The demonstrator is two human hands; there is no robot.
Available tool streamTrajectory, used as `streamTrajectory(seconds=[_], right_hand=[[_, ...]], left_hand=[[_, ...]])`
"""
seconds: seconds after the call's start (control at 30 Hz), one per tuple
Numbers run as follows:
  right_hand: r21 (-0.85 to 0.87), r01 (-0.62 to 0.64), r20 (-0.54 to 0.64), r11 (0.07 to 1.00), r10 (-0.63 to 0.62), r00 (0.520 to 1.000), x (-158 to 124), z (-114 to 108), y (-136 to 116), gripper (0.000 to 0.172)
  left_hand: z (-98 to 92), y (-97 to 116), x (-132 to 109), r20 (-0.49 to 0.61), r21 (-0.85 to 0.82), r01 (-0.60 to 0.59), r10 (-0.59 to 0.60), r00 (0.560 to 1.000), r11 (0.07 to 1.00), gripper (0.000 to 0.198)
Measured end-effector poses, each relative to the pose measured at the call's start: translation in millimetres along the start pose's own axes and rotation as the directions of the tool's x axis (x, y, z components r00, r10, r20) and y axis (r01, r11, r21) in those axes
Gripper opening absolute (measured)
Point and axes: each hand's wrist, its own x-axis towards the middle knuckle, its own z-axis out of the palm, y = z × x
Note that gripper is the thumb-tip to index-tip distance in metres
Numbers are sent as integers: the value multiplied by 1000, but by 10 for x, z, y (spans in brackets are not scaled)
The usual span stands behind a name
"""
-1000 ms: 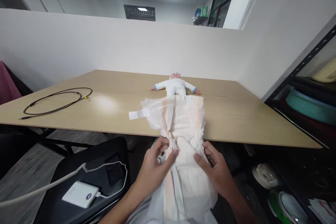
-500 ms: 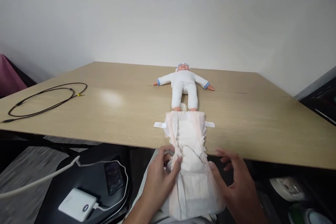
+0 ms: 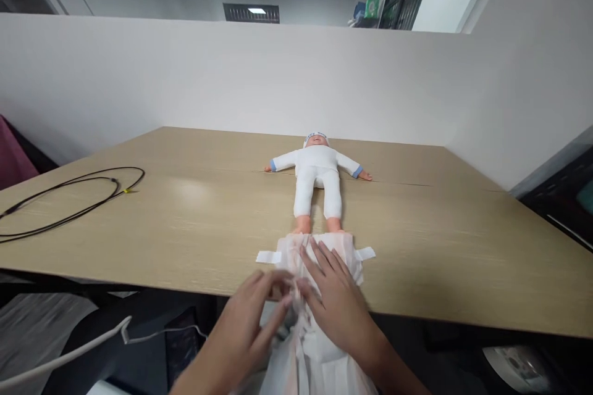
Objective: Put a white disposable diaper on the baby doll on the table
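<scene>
A white diaper [image 3: 319,355] lies unfolded, its far end on the table and its near end hanging over the front edge toward my lap. Two white fastening tabs stick out on either side of the far end. My right hand [image 3: 336,299] rests flat on the diaper's inner side, fingers stretched toward the far end. At the left edge is my left hand [image 3: 259,315], fingers bent and thumb apart, slightly blurred. Just beyond the diaper a doll [image 3: 317,163] in white clothes with blue cuffs lies on its back, arms spread, feet by the diaper's far edge.
Coiled black cable [image 3: 69,216] lies on the left of the wooden table [image 3: 208,216]. A white partition [image 3: 231,80] stands behind. Below the front edge, at left, are a white cord [image 3: 69,355] and a dark seat. A black-framed device [image 3: 565,203] is at far right.
My right hand has moved from beside the diaper onto its upper part and lies flat. My left hand stays at the left edge. The view has tilted up, and the diaper's middle is more bunched.
</scene>
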Motion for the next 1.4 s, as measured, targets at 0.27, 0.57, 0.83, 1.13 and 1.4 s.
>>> streamTrajectory(seconds=[0.27,0.57,0.83,1.13,1.4], right_hand=[[-73,9,-21,997,-11,1000,-151,68,-45,60],[-63,40,-14,997,-40,999,-127,74,-11,66],[55,9,224,998,-21,974,148,-192,106,63],[28,-2,230,1000,-4,973,1103,-151,569,65],[-144,46,102,989,-31,994,2197,27,983,64]], left_hand=[[-58,-610,1909,491,368,-681,490,721,633,103],[230,-676,2372,481,83,-808,687,545,583,55],[56,-499,2556,408,-140,-686,673,617,714,45],[-580,-300,2942,353,-410,-429,573,739,805,43],[-737,-358,3145,273,-517,-342,530,803,785,47]])
